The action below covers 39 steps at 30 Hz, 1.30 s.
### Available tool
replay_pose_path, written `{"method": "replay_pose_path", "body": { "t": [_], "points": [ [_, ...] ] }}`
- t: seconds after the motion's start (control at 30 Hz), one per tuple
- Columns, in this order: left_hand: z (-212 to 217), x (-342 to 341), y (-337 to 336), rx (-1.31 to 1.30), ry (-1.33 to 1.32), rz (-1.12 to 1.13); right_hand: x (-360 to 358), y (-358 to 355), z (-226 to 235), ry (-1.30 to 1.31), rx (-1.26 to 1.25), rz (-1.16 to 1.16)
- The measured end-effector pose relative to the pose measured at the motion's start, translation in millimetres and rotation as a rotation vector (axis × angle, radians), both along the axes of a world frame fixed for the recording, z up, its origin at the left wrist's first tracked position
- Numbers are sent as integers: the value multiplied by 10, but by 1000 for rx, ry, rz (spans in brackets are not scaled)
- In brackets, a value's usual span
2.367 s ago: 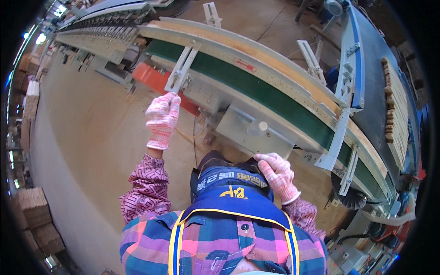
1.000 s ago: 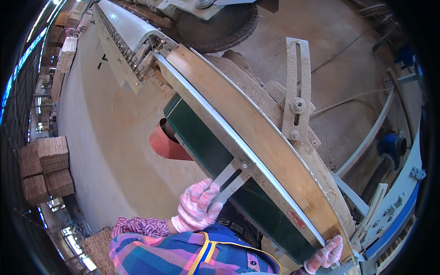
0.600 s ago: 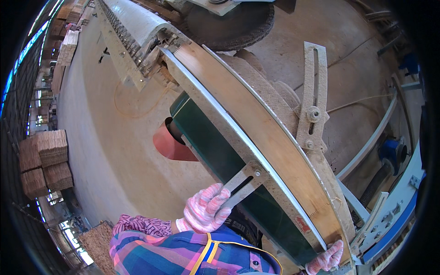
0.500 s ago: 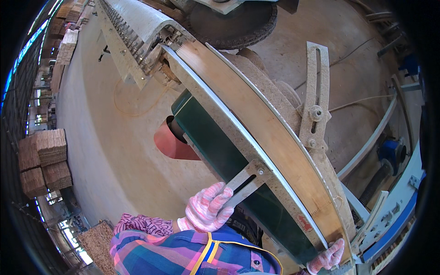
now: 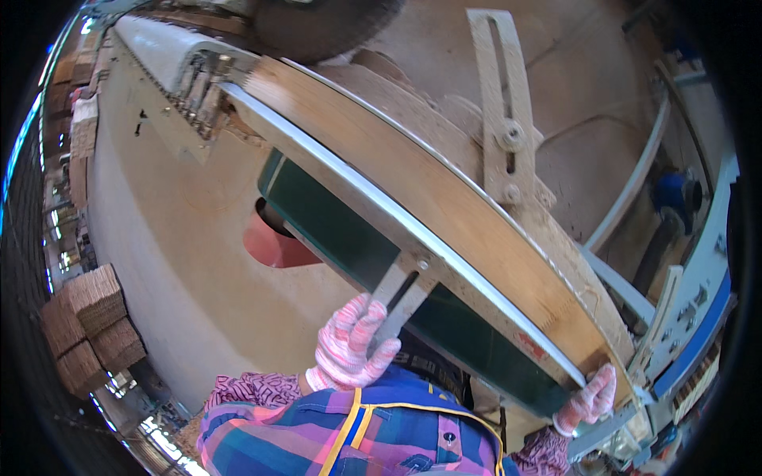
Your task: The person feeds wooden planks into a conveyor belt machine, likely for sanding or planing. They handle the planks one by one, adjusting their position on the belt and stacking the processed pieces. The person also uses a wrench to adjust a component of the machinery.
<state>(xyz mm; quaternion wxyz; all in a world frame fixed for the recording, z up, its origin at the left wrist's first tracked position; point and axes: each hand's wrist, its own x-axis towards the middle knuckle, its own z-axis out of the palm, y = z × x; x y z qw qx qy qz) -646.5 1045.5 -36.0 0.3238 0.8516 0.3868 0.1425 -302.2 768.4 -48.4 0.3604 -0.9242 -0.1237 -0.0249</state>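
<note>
A long wooden board (image 5: 397, 190) lies in a metal-edged channel (image 5: 444, 258) that slants from far left to near right. Near the board's close end, my right hand (image 5: 587, 401), in a pink-and-white striped glove, rests with its fingers laid over the rail edge and wood. My left hand (image 5: 353, 345), gloved alike, is at the free end of a slotted metal bracket (image 5: 405, 289) bolted to the channel's side. Its fingers and thumb are apart, beside the bracket's end. Beneath the channel runs a dark green panel (image 5: 341, 222).
At the channel's far end is a chain conveyor (image 5: 198, 91); a large dark toothed disc (image 5: 317, 24) lies behind it. A slotted upright arm (image 5: 504, 111) rises on the far side. An orange-red pipe (image 5: 274, 242) opens below the panel. Stacked wood (image 5: 95, 325) stands at left.
The whole view has shifted, with the channel and board sitting further left and the wood stack lower. Both hands keep about the same places on the machine.
</note>
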Motion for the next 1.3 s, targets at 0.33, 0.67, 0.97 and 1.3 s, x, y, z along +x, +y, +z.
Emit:
{"method": "replay_pose_path", "body": {
  "t": [0.33,0.67,0.97,1.3],
  "points": [
    [19,37,-135,57,72,-26,4,136,109,12,-32,92],
    [-120,-170,-257,-79,58,90,77,274,71,-198,-36,228],
    [-58,24,-216,-108,30,117,127,303,221,-248,-148,323],
    [-12,175,-322,167,13,118,225,315,177,-590,3,331]
  ]
}}
